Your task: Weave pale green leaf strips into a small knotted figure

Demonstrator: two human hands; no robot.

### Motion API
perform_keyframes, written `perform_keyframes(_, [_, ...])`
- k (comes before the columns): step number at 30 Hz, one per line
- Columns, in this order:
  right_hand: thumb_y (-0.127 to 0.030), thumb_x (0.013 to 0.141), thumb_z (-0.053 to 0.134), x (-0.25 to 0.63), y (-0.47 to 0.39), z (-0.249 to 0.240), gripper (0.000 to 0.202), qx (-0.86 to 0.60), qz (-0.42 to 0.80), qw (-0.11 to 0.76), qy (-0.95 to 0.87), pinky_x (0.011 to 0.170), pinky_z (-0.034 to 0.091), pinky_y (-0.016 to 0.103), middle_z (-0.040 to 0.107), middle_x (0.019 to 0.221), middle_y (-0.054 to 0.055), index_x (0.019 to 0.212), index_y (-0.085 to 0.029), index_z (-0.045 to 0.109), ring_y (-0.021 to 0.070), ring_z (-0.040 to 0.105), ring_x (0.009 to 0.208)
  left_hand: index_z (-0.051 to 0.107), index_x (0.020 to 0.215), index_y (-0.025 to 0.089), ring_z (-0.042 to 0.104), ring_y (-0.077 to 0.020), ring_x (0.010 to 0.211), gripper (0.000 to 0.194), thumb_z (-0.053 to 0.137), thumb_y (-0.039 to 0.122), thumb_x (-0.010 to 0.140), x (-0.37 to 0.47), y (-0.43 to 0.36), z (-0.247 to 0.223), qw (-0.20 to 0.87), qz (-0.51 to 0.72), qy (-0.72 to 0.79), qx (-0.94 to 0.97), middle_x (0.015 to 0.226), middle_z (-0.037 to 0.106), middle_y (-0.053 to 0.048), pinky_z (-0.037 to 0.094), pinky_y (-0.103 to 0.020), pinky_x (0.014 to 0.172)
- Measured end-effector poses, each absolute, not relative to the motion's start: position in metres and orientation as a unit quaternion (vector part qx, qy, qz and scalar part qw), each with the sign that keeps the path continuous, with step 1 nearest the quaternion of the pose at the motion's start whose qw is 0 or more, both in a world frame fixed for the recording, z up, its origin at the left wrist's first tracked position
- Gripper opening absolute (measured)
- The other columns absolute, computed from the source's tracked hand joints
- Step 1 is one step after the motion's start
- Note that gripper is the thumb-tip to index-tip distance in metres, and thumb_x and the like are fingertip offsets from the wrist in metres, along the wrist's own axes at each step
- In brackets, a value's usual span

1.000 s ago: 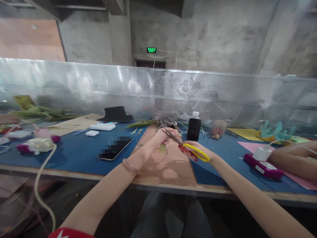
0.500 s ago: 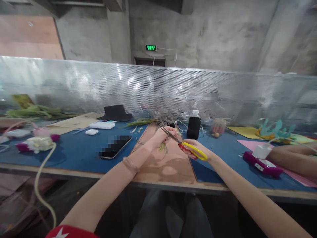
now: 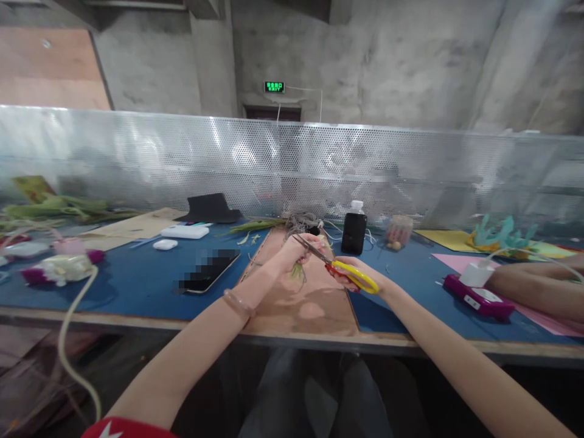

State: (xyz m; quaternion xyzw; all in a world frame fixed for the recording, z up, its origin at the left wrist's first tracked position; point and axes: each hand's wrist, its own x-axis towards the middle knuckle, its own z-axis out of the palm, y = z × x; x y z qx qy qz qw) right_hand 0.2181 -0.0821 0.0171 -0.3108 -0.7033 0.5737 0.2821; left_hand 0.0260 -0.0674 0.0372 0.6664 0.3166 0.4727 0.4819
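Above the bare brown strip of the table point(image 3: 292, 316), my left hand point(image 3: 298, 248) is closed around a small bunch of green plant strands point(image 3: 297, 272), whose ends hang below the fingers. My right hand point(image 3: 353, 274) grips yellow-and-red scissors point(image 3: 358, 277). Their dark blades point up and left, slightly parted, and pass in front of my left hand. Whether the blades touch the strands cannot be made out. Just behind my left hand lies a tangle of grey cord point(image 3: 303, 222).
A black phone point(image 3: 212, 272) and white cases point(image 3: 185, 232) lie to the left. Upright at the back stands another black phone point(image 3: 354, 233), beside a clear jar point(image 3: 399, 231). A purple power strip point(image 3: 479, 298) sits right, near another person's forearm point(image 3: 538, 289). A metal mesh panel point(image 3: 191, 158) borders the table.
The view has shifted slightly, so everything sits a little further left. Both hands and the scissors keep nearly the same position; nothing has been let go.
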Motion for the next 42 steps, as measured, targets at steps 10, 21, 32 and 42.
perform_keyframes(10, [-0.027, 0.086, 0.049, 0.218, -0.081, 0.015, 0.015, -0.298, 0.598, 0.267, -0.694, 0.033, 0.022, 0.013, 0.035, 0.053, -0.009, 0.081, -0.013, 0.048, 0.0009, 0.028, 0.037, 0.055, 0.082, 0.011, 0.039, -0.0030, 0.040, 0.019, 0.049, 0.028, 0.085, 0.027, -0.063, 0.034, 0.467, 0.457, 0.328, 0.682, 0.060, 0.049, 0.005, 0.033, -0.015, 0.036])
perform_keyframes(21, [-0.031, 0.085, 0.050, 0.218, -0.084, 0.018, 0.017, -0.328, 0.599, 0.250, -0.687, 0.032, 0.020, 0.012, 0.034, 0.053, -0.010, 0.082, -0.014, 0.047, 0.0005, 0.027, 0.036, 0.056, 0.086, 0.010, 0.043, -0.0037, 0.043, 0.020, 0.049, 0.029, 0.086, 0.025, -0.062, 0.031, 0.457, 0.450, 0.337, 0.690, 0.067, 0.055, 0.002, 0.037, -0.016, 0.039])
perform_keyframes(32, [-0.026, 0.085, 0.050, 0.220, -0.079, 0.014, 0.014, -0.327, 0.588, 0.261, -0.692, 0.032, 0.021, 0.012, 0.038, 0.057, -0.008, 0.082, -0.013, 0.047, 0.0002, 0.028, 0.037, 0.055, 0.088, 0.010, 0.041, -0.0031, 0.041, 0.021, 0.047, 0.030, 0.087, 0.026, -0.052, 0.024, 0.452, 0.445, 0.347, 0.691, 0.064, 0.053, 0.003, 0.035, -0.015, 0.036])
perform_keyframes(42, [-0.036, 0.081, 0.054, 0.219, -0.085, 0.017, 0.023, -0.353, 0.544, 0.254, -0.718, 0.033, 0.025, 0.013, 0.036, 0.053, -0.009, 0.078, -0.015, 0.045, 0.0011, 0.030, 0.037, 0.056, 0.089, 0.010, 0.047, -0.0045, 0.046, 0.018, 0.050, 0.027, 0.085, 0.024, -0.056, 0.024, 0.463, 0.451, 0.363, 0.671, 0.070, 0.056, 0.001, 0.039, -0.016, 0.040])
